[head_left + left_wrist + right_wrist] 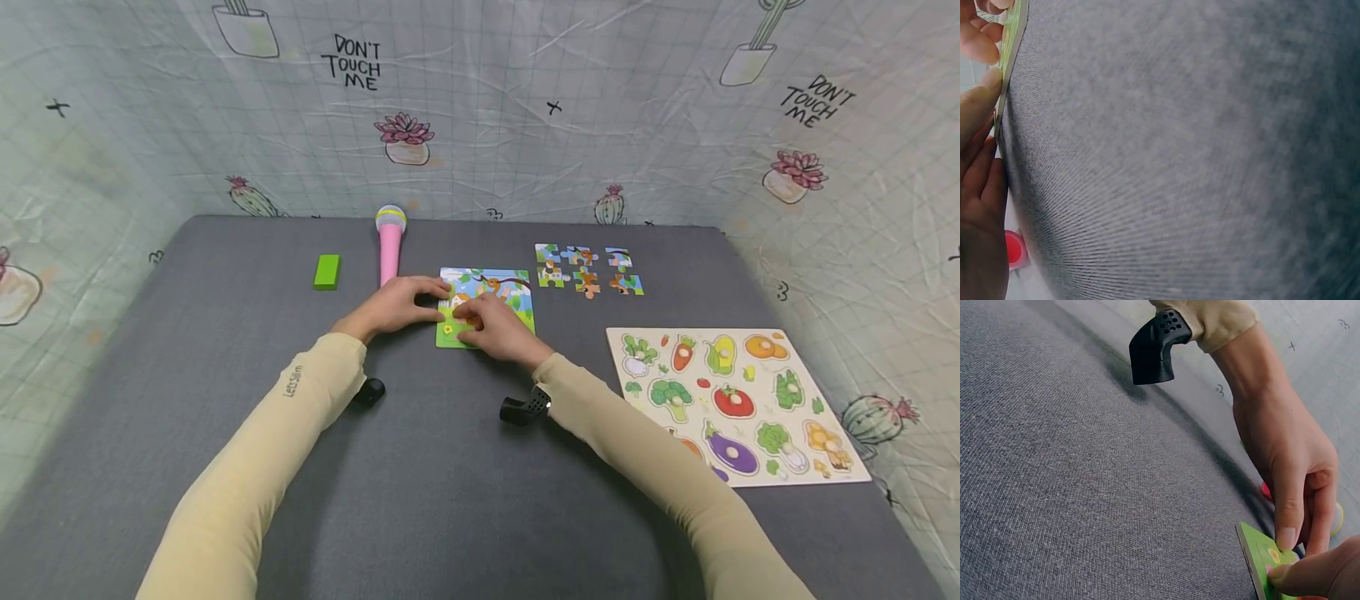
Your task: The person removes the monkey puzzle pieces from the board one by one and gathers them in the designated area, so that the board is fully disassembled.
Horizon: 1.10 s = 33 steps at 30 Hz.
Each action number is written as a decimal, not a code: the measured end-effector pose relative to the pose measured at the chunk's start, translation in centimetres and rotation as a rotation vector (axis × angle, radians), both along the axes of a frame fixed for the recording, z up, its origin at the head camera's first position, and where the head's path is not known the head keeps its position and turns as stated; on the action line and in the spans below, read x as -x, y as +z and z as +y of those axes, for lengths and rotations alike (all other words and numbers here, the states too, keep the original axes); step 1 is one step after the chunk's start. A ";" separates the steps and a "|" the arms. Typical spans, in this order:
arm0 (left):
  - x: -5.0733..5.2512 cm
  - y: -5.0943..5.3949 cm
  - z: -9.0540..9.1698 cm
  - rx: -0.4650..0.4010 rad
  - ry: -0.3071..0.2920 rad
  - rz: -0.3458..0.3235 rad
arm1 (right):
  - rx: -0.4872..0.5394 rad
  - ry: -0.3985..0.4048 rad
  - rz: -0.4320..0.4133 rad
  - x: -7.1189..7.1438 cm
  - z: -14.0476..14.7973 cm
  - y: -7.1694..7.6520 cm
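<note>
A small picture jigsaw (517,287) lies flat in its green-edged board on the grey table in the head view. My left hand (401,304) is at its left edge, with thumb and extended fingertips touching the board. The right hand (501,331) reaches over the lower middle, thumb and index finger bent toward each other. They pinch a puzzle piece, mostly hidden by the fingers. In the right wrist view the left thumb (1288,534) presses near the board's green corner (1250,544). Several loose jigsaw pieces (587,281) lie to the right of the board.
A pink toy microphone (390,242) lies behind my left hand, with a green block (327,272) left of it. A wooden vegetable peg puzzle (697,367) sits at the right, partly behind my right sleeve. Patterned cloth (480,108) surrounds the table.
</note>
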<state>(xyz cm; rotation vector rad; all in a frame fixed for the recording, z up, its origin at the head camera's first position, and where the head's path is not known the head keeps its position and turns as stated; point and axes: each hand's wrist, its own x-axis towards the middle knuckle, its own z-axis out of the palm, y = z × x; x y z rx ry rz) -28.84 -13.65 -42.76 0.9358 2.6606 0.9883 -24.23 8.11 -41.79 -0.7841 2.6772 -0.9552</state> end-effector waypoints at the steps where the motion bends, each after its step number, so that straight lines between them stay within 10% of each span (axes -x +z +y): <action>1: 0.0 0.0 0.0 0.000 0.000 -0.001 | 0.005 0.005 0.002 0.0 -0.1 0.0; 33: 0.2 -0.1 0.0 0.004 -0.008 -0.004 | 0.029 -0.018 -0.012 -0.3 0.1 -0.2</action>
